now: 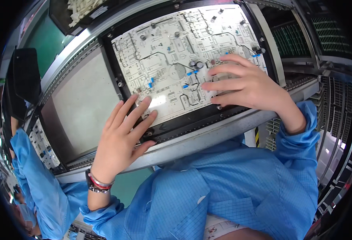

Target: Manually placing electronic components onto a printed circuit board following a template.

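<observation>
Circuit board point(176, 60) lies in its black carrier frame point(192, 118) at twelve o'clock. Left hand point(122, 138) rests open, fingers flat on its seven-o'clock corner; right hand point(246, 86) spreads open at three o'clock. Pressing unevenly could tilt the small blue components point(189, 73).

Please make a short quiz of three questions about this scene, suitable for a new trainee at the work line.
1. True or false: both hands lie flat on the white circuit board, holding nothing.
2. Which hand wears bracelets on the wrist? A) the left hand B) the right hand C) both
3. Fill in: the board sits in a black ____ on the metal rail.

Key:
1. True. The fingers of both hands are spread open on the board.
2. A. The bracelets are on the left wrist; the right wrist is bare.
3. Frame. It surrounds the board on all sides.
</observation>
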{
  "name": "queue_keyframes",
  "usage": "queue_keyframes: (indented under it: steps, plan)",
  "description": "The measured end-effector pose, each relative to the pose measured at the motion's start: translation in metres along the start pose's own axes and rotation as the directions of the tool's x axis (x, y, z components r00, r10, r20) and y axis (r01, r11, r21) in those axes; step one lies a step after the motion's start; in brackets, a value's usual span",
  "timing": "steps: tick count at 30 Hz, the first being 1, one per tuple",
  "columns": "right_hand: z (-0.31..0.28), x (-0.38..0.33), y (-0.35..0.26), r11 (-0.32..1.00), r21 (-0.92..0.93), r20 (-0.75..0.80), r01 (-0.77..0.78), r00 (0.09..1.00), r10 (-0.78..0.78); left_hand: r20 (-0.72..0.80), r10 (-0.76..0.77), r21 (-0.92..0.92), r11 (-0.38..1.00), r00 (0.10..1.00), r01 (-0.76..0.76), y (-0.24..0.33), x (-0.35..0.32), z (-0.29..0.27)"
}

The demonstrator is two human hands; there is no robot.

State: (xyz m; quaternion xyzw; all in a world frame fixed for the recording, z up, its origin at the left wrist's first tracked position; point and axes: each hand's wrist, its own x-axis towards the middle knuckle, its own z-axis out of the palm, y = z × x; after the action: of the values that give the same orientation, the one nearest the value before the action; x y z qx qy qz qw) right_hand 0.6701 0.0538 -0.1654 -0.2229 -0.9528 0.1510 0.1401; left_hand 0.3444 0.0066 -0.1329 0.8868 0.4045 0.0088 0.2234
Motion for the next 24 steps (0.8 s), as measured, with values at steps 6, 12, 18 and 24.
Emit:
queue_keyframes:
  steps: [6, 12, 18, 24]
  plan:
    - [-0.005, 0.004, 0.015, 0.988, 0.117, -0.138, 0.102, 0.987, -0.086, 0.010, 0.158, 0.158, 0.975, 0.987, -0.157, -0.012, 0.005, -0.005]
    - [-0.069, -0.068, 0.037, 0.990, 0.116, -0.109, -0.080, 0.990, 0.093, -0.034, 0.435, 0.416, 0.825, 0.900, -0.383, -0.033, 0.019, -0.008]
    - [-0.044, -0.089, 0.031, 0.938, 0.168, 0.070, -0.304, 0.953, 0.296, 0.123, 0.396, 0.277, 0.867, 0.910, -0.415, -0.022, 0.046, -0.031]
    - [-0.024, -0.072, 0.013, 0.908, -0.103, -0.124, -0.406, 0.911, 0.393, -0.344, 0.165, 0.123, 0.984, 0.924, -0.130, -0.048, 0.074, -0.045]
